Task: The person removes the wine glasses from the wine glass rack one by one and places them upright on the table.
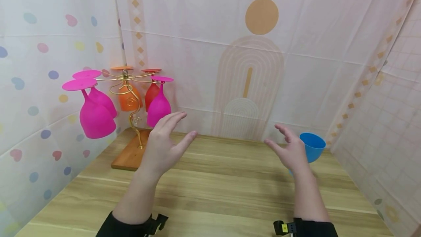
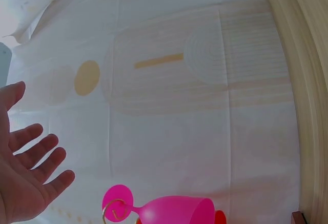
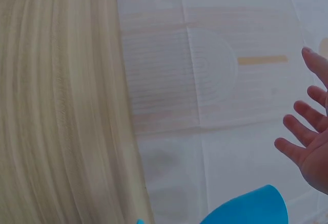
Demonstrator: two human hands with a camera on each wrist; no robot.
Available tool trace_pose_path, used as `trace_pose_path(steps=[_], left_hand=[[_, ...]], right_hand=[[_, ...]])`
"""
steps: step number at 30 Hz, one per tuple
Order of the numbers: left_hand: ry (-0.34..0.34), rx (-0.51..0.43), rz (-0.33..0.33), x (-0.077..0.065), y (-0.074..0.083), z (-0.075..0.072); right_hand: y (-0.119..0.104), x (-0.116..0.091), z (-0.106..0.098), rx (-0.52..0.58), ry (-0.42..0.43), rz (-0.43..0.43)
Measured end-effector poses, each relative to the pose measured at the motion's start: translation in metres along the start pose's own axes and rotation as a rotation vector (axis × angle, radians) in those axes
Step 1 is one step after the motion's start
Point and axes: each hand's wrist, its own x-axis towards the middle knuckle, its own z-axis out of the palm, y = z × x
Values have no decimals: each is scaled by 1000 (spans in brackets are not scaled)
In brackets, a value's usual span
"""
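Head view: I record the left hand (image 1: 162, 145), fingers spread; left of it and beyond stands a rack (image 1: 126, 156), upturned goblets (image 1: 97, 118) hanging from it. I find the right hand (image 1: 292, 153) likewise spread, a cup (image 1: 314, 147) just right of it, partly hidden.

Wood-grained table (image 1: 227, 182) under rack (image 1: 129, 154), blue cup (image 1: 314, 147)

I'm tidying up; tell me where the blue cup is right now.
In the head view, the blue cup stands upright at the right of the wooden tabletop, just behind the right hand, which partly hides it.
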Motion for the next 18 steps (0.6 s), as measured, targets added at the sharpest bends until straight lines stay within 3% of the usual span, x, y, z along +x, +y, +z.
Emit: trace_pose_path(steps=[8,18], left_hand=[[35,-12,32,4,-9,-11],[60,5,-66,9,-23,-22]], right_hand=[[-5,1,13,68,-43,-15],[-10,1,25,188,-110,-10]])
